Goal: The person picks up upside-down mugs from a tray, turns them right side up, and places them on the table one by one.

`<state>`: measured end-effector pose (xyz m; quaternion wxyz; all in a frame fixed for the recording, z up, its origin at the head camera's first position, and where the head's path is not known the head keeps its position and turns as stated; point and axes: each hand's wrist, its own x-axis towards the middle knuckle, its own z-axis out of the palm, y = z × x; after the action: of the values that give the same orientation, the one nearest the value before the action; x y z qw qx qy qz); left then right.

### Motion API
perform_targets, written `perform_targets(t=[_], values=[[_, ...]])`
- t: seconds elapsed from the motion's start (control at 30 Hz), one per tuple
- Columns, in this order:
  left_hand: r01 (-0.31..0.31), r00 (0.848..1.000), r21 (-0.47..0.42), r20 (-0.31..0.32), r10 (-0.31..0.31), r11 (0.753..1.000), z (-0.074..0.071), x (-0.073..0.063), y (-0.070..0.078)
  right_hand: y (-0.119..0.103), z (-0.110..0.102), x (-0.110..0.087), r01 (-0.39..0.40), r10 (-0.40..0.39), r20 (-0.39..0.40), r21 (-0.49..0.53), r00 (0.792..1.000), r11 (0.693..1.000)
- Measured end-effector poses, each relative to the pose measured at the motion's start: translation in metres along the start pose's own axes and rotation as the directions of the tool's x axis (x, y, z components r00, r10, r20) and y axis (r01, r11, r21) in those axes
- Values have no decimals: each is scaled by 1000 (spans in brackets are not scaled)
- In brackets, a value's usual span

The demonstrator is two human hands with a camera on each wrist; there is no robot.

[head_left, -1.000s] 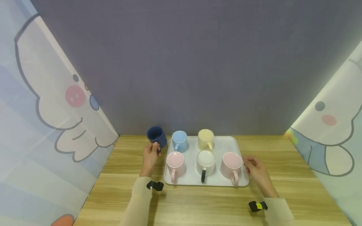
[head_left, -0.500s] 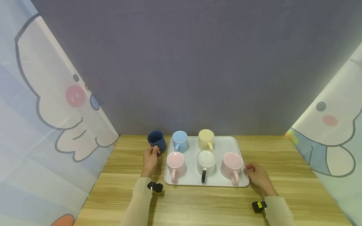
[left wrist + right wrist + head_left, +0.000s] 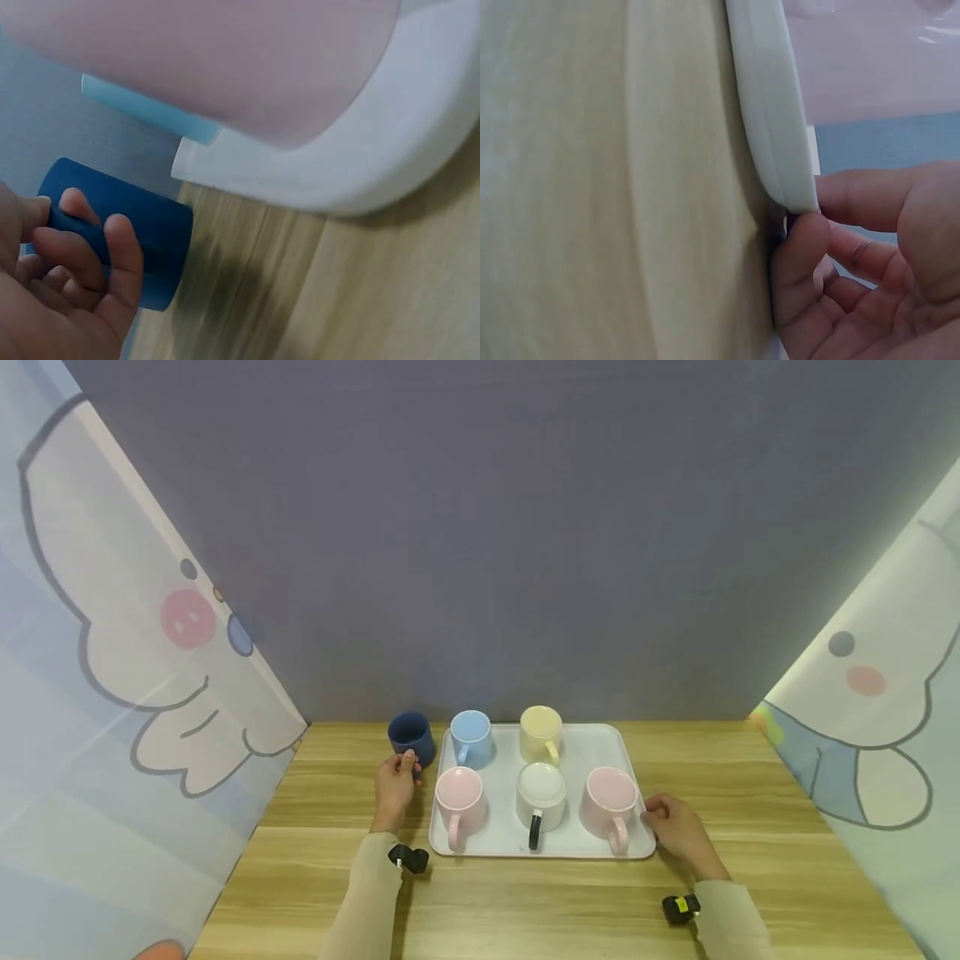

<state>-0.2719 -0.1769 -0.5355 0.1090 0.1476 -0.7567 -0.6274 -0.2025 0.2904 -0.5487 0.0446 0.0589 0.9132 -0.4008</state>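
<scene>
My left hand (image 3: 392,789) grips a dark blue mug (image 3: 423,750) by its handle, with the fingers curled round it in the left wrist view. The mug is upright, its opening facing up, close over the wooden table just left of a white tray (image 3: 600,743). At the tray's right side, my right hand (image 3: 678,835) pinches the rim, thumb and finger on either side of it in the right wrist view. On the tray, base up, stand a light blue mug (image 3: 472,742), a yellow mug (image 3: 540,735), a white mug (image 3: 542,797) with a black handle and two pink mugs (image 3: 461,802).
A grey panel (image 3: 480,568) rises behind the table's far edge. Cartoon-printed sheets (image 3: 172,693) flank the table on both sides. The wooden table (image 3: 525,910) extends in front of the tray and to its left and right.
My left hand has lowered the dark blue mug and levelled it beside the tray. My right hand has moved slightly nearer and taken hold of the tray's rim. The mugs on the tray stay put.
</scene>
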Motion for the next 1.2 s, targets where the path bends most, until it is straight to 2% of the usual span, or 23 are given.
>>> perform_targets(t=[0.13,0.27,0.33,0.4,0.47,0.53,0.6,0.7,0.83,0.93,1.03,1.2], values=[[-18,999,82,-37,22,996,-3,3,1,-2,0,-1,1,-1,9,0,1000,1000],[-52,990,184,-117,75,982,-2,3,7,-3,-1,0,-1,1,10,-3,1000,1000],[-90,977,226,-167,129,970,-1,1,12,-3,-1,1,1,-1,8,-7,1000,1000],[-167,955,259,-199,221,951,2,-2,19,-3,-1,2,5,-5,9,-8,1000,1000],[-247,931,293,-191,310,924,6,-6,25,-3,-2,1,4,-4,12,-2,1000,1000],[-317,917,326,-135,375,891,10,-9,31,-3,-3,1,-1,0,19,6,1000,1000],[-355,920,350,-32,390,867,13,-11,34,-4,-3,-1,-1,0,27,19,1000,1000],[-371,928,368,135,346,853,17,-10,39,-5,-4,-2,-2,0,34,42,999,999],[-356,922,389,297,250,850,22,-5,47,-6,-4,-3,-3,1,33,57,999,998],[-348,902,413,391,181,842,25,-2,51,-5,-3,-3,-7,5,33,55,999,998],[-351,875,415,465,136,839,28,2,52,-5,-4,-3,-4,2,39,54,999,999],[-320,836,351,542,87,880,31,7,51,-4,-4,-2,-14,10,56,64,998,998]])
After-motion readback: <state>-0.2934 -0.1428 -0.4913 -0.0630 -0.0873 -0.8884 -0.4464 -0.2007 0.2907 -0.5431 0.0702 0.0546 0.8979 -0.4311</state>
